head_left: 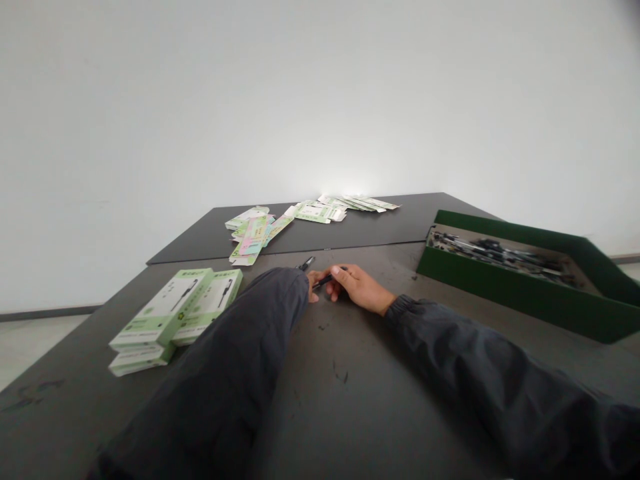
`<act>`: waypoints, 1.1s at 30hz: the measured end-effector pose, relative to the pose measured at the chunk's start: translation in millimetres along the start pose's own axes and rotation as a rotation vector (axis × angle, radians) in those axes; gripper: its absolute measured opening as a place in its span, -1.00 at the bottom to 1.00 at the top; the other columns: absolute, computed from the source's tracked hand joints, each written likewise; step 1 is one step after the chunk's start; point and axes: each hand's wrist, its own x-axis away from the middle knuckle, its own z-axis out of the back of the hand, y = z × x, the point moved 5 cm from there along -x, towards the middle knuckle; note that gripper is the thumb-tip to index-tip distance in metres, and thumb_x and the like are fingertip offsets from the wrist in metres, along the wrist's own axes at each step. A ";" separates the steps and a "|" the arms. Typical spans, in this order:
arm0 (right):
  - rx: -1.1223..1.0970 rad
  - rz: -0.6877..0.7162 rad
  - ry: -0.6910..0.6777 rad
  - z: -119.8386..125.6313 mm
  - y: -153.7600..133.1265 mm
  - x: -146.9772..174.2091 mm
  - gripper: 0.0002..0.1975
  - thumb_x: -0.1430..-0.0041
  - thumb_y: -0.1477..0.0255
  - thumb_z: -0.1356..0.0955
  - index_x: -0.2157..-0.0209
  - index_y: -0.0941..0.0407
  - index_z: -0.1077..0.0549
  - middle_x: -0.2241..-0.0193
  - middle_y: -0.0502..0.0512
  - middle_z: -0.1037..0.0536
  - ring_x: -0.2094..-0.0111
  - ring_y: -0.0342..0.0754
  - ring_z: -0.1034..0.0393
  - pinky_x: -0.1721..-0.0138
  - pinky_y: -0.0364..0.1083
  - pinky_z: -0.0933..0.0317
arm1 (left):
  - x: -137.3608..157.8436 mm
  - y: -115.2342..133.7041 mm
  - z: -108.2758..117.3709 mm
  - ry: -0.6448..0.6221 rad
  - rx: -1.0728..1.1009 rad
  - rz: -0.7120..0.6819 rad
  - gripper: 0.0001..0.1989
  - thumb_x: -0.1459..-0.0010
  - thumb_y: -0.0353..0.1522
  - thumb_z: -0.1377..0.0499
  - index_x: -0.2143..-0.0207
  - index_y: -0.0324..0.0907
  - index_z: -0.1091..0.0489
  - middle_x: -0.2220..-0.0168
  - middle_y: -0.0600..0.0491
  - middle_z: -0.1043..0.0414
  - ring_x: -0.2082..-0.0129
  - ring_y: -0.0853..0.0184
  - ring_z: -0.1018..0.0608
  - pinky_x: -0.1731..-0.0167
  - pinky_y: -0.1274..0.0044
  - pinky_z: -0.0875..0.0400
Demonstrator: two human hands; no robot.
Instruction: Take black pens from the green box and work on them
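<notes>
Near the middle of the dark table, my right hand (pixel 359 287) is closed around a black pen (pixel 324 281), which slants down toward my other hand. My left hand (pixel 313 285) meets the lower end of that pen with its fingers closed; my sleeve covers much of this hand. Just beyond it, more dark pens (pixel 307 263) show past the cuff. Whether these rest on the table or in my left hand, I cannot tell.
White-and-green pen boxes (pixel 165 310) are stacked at the left. Flattened cartons (pixel 253 237) lie farther back, with more flat cartons (pixel 357 203) near the wall. At the right stands a dark green open box (pixel 505 299) holding many loose pens (pixel 493 252).
</notes>
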 end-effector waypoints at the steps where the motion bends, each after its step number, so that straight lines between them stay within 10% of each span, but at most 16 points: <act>1: 0.000 -0.001 -0.001 -0.1 0.3 -0.1 -0.48 -0.18 0.10 -0.08 0.21 0.24 -0.37 0.51 0.07 -0.40 0.58 -0.22 -0.28 0.49 -0.21 -0.18 | -0.8 -1.3 -1.1 -0.001 -0.008 0.000 -0.64 -0.02 -0.47 -0.08 0.08 -0.38 -0.25 -0.03 -0.16 -0.25 0.06 0.19 -0.37 0.10 0.54 -0.23; 23: 0.004 0.003 -0.007 -0.6 0.4 -0.3 -0.48 -0.19 0.11 -0.07 0.21 0.25 -0.38 0.50 0.08 -0.41 0.58 -0.22 -0.28 0.50 -0.22 -0.18 | -4.4 -8.6 -6.4 0.000 -0.008 0.079 -0.59 -0.01 -0.45 -0.10 0.04 -0.36 -0.25 -0.01 -0.12 -0.27 0.09 0.17 -0.40 0.13 0.57 -0.25; 33: 0.000 0.008 -0.004 -0.6 -0.6 -0.2 -0.48 -0.18 0.11 -0.08 0.22 0.25 -0.38 0.51 0.08 -0.41 0.58 -0.22 -0.28 0.49 -0.21 -0.18 | 2.6 5.2 4.0 -0.016 0.023 -0.102 -0.73 -0.03 -0.47 -0.06 0.17 -0.36 -0.29 0.05 -0.12 -0.34 0.11 0.22 -0.41 0.15 0.56 -0.26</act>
